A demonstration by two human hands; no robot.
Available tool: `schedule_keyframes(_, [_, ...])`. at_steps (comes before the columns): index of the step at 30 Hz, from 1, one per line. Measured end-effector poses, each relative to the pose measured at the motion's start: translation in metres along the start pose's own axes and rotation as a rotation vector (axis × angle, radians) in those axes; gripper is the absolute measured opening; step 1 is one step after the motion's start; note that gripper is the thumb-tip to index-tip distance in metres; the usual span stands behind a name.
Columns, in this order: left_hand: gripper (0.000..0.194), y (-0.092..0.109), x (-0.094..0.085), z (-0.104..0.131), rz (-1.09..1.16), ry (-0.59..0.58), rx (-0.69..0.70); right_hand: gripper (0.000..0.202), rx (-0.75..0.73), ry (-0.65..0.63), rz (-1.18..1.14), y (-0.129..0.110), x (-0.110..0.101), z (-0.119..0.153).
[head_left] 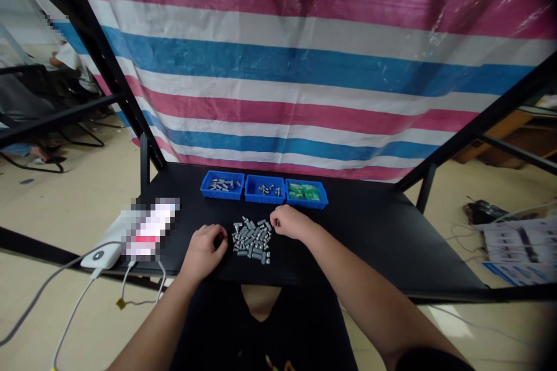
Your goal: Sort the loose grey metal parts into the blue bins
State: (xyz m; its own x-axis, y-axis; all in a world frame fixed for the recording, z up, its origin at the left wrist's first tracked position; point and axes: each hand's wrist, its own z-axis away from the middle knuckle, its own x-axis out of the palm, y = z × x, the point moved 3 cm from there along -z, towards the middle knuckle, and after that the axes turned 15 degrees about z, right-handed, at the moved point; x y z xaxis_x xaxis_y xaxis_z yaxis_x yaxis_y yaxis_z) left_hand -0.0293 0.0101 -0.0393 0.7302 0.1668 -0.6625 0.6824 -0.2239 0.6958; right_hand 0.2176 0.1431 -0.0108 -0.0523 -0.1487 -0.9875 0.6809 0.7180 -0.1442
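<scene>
A pile of small grey and silver metal parts [252, 239] lies on the black table [361, 243]. My left hand [208, 248] rests at the pile's left side, its fingers curled towards the thumb; nothing can be made out in it. At the pile's upper right is my right hand [287, 221], fingers pinched together, with what they hold, if anything, too small to name. Behind the pile stand three blue bins: the left bin [222, 195] holds grey cylinders, the middle bin [264, 199] a few small metal pieces, the right bin [307, 203] green packets.
On the table's left lie a blurred-out device [152, 229] and a white box [102, 255] with cables. A striped sheet [282, 87] hangs behind the table between black frame posts. People sit in the left background.
</scene>
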Motion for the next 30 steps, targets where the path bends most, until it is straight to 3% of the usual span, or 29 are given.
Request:
schedule_keyframes(2, [0.006,0.002,-0.001,0.000,0.003,0.004,-0.002,0.013,-0.005,0.101,-0.071,0.003,-0.011,0.002])
schedule_keyframes(5, [0.006,0.005,-0.002,-0.001,0.006,0.008,-0.004,0.019,0.141,0.436,-0.123,0.010,-0.030,0.005])
schedule_keyframes(7, [0.006,0.004,-0.002,-0.001,0.006,0.005,-0.005,0.026,0.200,0.500,-0.124,0.009,-0.036,0.010])
schedule_keyframes(11, [0.006,0.001,-0.001,-0.001,0.009,0.003,-0.004,0.013,0.030,0.248,-0.146,-0.014,-0.034,0.026])
schedule_keyframes(14, [0.007,-0.002,0.000,0.000,0.012,0.006,-0.009,0.015,-0.168,0.009,-0.183,-0.036,-0.025,0.045])
schedule_keyframes(16, [0.007,-0.003,0.001,0.000,0.010,0.003,-0.014,0.016,-0.209,-0.075,-0.186,-0.045,-0.018,0.056])
schedule_keyframes(22, [0.007,-0.003,0.001,-0.001,-0.002,-0.004,-0.015,0.010,-0.141,-0.088,-0.121,-0.059,0.000,0.065])
schedule_keyframes(27, [0.006,0.001,-0.001,-0.001,-0.004,-0.004,-0.013,0.010,-0.157,-0.138,-0.147,-0.057,-0.005,0.060])
schedule_keyframes(28, [0.006,0.002,-0.001,-0.001,-0.005,-0.003,-0.012,0.010,-0.145,-0.130,-0.182,-0.053,-0.009,0.055])
schedule_keyframes(30, [0.006,0.002,-0.002,-0.001,-0.006,0.000,-0.008,0.009,-0.056,0.008,-0.254,-0.041,-0.021,0.043])
